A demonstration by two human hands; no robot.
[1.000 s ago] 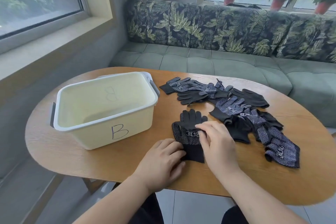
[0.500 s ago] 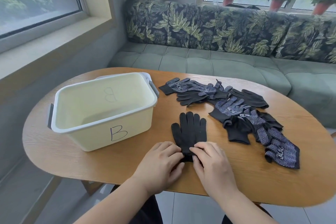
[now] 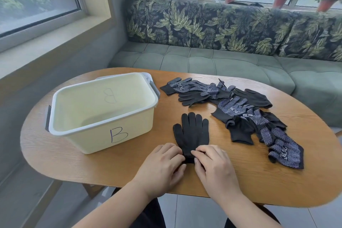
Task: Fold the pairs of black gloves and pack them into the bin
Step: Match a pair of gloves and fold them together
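**Spotter:** Where are your hands?

**Me:** My left hand point(image 3: 162, 163) and right hand point(image 3: 216, 166) sit close together. The fingers of both are curled onto the cuff of the glove pair point(image 3: 192, 133), which lies flat on the table point(image 3: 268, 181) just beside the bin point(image 3: 83, 139).

**Spotter:** How will it handle?

**Me:** Light, limp knit, I'd judge, and the dotted faces may cling. I'd fold it from the cuff.

**Spotter:** Anything unclear?

**Me:** My hands cover the cuff, so I can't tell whether it's one glove or two stacked. The pile point(image 3: 246, 116) overlaps too much to count.

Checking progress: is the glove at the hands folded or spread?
Spread: the black glove lies flat, full length; left hand and right hand hold its cuff.
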